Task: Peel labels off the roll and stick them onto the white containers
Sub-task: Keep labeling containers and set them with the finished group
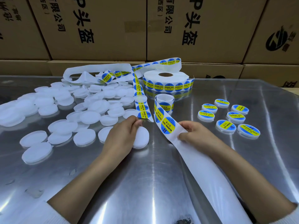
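On the steel table (145, 183), a bare white backing strip (202, 167) is running from the near edge up to the right hand (196, 135), whose fingers and thumb are pinching it just below a blue-and-yellow label (168, 125). The left hand (123, 135) is curling round a plain white container (141, 137), holding it tilted against the table. Beyond the hands, the strip is curling into a small coil (165, 102), and a second label strip (140, 101) is trailing back towards the big roll (166, 82). Unlabelled containers (64, 113) are lying heaped at left; eight labelled containers (229, 117) are sitting apart at right. Cartons (113, 29) are standing stacked behind.
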